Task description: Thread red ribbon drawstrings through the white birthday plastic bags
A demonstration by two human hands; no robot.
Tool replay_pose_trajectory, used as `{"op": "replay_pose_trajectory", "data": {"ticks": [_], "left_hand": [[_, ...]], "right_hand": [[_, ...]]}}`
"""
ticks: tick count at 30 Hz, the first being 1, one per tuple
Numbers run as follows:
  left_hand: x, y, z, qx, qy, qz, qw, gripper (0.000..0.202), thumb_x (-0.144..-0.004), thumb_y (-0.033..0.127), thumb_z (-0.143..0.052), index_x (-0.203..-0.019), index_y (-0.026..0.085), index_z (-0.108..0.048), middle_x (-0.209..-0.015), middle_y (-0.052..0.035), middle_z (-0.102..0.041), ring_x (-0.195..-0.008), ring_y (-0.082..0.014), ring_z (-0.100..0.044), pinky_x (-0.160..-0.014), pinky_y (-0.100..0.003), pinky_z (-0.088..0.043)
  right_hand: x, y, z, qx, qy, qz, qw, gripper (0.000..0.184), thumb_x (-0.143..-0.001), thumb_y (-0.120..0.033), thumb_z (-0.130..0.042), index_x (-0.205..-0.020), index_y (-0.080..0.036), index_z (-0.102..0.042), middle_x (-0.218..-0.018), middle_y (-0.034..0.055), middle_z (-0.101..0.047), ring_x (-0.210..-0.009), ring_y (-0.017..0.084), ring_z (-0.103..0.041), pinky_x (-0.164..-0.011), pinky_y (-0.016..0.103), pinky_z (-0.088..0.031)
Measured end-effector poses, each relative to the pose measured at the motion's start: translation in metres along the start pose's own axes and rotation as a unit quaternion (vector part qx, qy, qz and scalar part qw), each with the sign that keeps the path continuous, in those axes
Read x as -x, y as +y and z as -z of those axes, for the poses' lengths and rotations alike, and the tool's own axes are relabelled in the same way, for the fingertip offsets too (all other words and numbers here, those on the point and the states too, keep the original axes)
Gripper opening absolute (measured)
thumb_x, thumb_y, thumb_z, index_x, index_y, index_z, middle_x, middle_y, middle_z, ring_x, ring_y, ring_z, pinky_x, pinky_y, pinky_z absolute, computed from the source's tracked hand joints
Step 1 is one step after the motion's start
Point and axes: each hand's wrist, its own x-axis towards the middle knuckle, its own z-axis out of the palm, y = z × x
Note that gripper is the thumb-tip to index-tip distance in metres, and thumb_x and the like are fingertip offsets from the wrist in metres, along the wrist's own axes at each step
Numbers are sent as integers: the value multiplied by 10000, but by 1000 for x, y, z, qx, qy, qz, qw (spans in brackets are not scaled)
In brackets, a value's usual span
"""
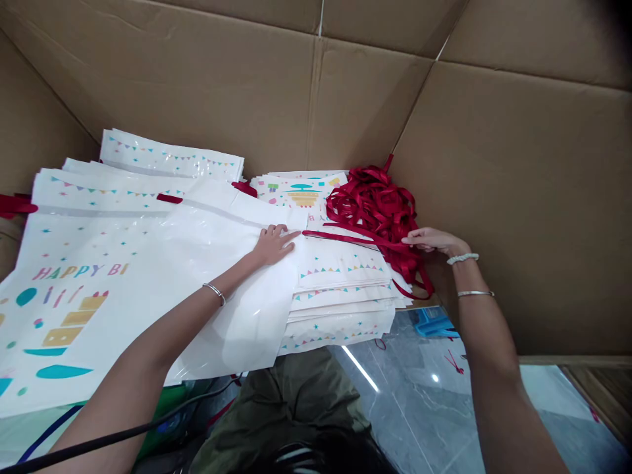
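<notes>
My left hand (pixel 274 245) lies with fingers spread on a blank white plastic sheet (pixel 247 309), its index fingertip at the end of a red ribbon (pixel 340 239). That ribbon runs to the right, where my right hand (pixel 429 239) pinches it in front of a tangled heap of red ribbon (pixel 378 204). Under the blank sheet, to the left, is a white sheet printed with "HAPPY BI" and a cake (pixel 74 319). A short red strip (pixel 169 198) shows near its upper edge. Beneath the ribbon lies a stack of printed white sheets (pixel 340 322).
Brown cardboard walls (pixel 207 85) rise behind and on both sides. More printed sheets (pixel 170 158) are piled at the back left. A black cable (pixel 123 433) crosses the lower left. On the grey tiled floor (pixel 409 382) at lower right sits a blue object (pixel 434 322).
</notes>
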Motion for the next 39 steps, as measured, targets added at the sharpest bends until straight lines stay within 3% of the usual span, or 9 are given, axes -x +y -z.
{"op": "replay_pose_trajectory", "data": {"ticks": [2,5,11,14,18,27,32,34,39], "left_hand": [[0,0,0,-5,3,-2,1000,558,-1038,483,-380,-1577,406,-499,-1428,-109,-508,-1246,-351,-447,-1036,-500,-376],[0,1,1,-11,0,0,1000,555,-1041,478,-378,-1577,406,-500,-1432,-109,-509,-1242,-347,-449,-1037,-493,-374],[0,4,6,-17,-15,7,1000,556,-1044,466,-372,-1583,402,-491,-1440,-111,-504,-1242,-343,-444,-1040,-493,-373],[1,5,9,-15,-18,8,1000,559,-1043,458,-370,-1585,392,-491,-1445,-116,-498,-1239,-348,-442,-1043,-500,-373],[2,5,9,-15,-20,11,1000,559,-1043,456,-370,-1586,394,-490,-1445,-114,-495,-1240,-348,-441,-1047,-501,-371],[2,7,11,-7,-24,14,1000,562,-1044,459,-366,-1586,386,-494,-1451,-114,-488,-1237,-358,-440,-1045,-515,-370],[2,7,11,-6,-24,16,1000,561,-1044,457,-368,-1588,391,-489,-1449,-112,-489,-1240,-359,-438,-1040,-513,-367],[2,7,10,-4,-25,15,1000,558,-1044,461,-373,-1587,396,-489,-1446,-109,-490,-1247,-358,-435,-1043,-510,-365],[1,6,8,-7,-19,13,1000,559,-1045,455,-373,-1587,390,-491,-1446,-115,-490,-1243,-358,-440,-1046,-509,-366]], "right_hand": [[0,14,-10,0,-5,-16,1000,718,-520,-806,-865,-687,-179,-557,-524,-49,-415,-472,56,-312,-477,222,-211],[4,24,-17,16,6,-39,999,653,-593,-753,-856,-824,-160,-710,-684,56,-649,-607,131,-551,-562,235,-383],[6,5,-28,138,227,62,962,350,-841,-525,-738,-938,-193,-788,-1057,85,-762,-983,243,-664,-876,310,-494],[-7,-10,-44,128,150,123,973,363,-854,-533,-721,-933,-183,-778,-1074,83,-761,-994,243,-661,-922,315,-485],[-30,-18,-61,123,43,94,987,495,-769,-646,-764,-857,-159,-757,-935,78,-744,-858,216,-620,-819,299,-474],[-45,-5,-60,27,-5,95,995,650,-580,-750,-833,-781,-149,-686,-809,34,-648,-758,151,-513,-725,274,-386],[-39,0,-59,-70,84,144,984,642,-672,-768,-798,-824,-168,-628,-818,25,-628,-735,129,-499,-693,254,-388],[-35,2,-59,-87,83,145,982,639,-720,-769,-781,-776,-170,-566,-729,9,-574,-665,107,-464,-641,243,-372],[-28,6,-61,-70,25,30,997,674,-624,-726,-887,-757,-179,-516,-573,-72,-358,-492,43,-238,-468,226,-165]]}}
